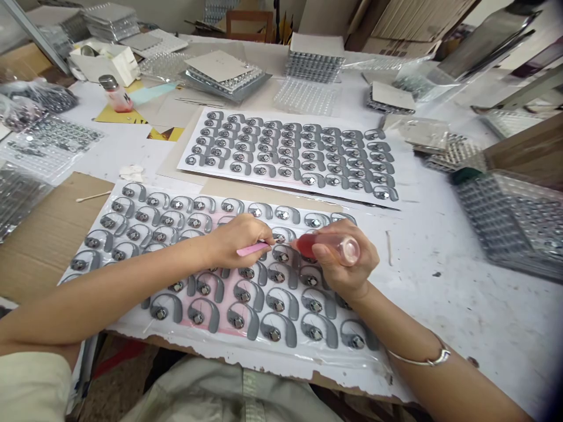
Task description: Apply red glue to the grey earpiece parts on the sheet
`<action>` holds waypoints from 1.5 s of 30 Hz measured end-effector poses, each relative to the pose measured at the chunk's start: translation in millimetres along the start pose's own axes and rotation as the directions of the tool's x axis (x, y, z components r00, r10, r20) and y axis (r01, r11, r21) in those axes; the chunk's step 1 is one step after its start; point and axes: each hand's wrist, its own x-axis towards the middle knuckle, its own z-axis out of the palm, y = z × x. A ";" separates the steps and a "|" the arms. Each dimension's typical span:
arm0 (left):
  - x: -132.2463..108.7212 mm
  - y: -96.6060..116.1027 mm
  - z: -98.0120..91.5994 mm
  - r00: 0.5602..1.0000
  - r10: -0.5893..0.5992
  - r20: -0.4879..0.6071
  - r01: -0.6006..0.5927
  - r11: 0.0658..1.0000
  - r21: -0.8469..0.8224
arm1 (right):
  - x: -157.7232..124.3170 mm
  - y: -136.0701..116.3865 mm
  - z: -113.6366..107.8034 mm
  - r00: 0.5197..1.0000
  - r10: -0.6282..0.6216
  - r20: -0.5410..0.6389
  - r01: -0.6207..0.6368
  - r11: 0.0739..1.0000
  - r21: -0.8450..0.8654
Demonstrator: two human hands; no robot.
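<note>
My left hand is closed on a slim pink tool that looks like tweezers; its tip is hidden by the fingers. My right hand grips a clear squeeze bottle of red liquid, tilted on its side with the narrow end pointing left. Both hands are over a white sheet carrying rows of grey ear-hook earphone parts, each with a round metallic end. The bottle's narrow end is close to one part between the hands. Pink stains show on the sheet.
Behind lies a second sheet of ear-hook parts. A small bottle with red liquid stands back left. Cotton swabs lie about. Stacked plastic trays are at the right, more trays at the back, and cardboard at the left.
</note>
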 end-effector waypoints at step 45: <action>6.8 1.9 -13.5 0.956 -0.283 0.072 0.293 0.923 -0.252 | 76.5 44.5 -56.8 0.636 0.738 0.225 -0.736 0.493 0.464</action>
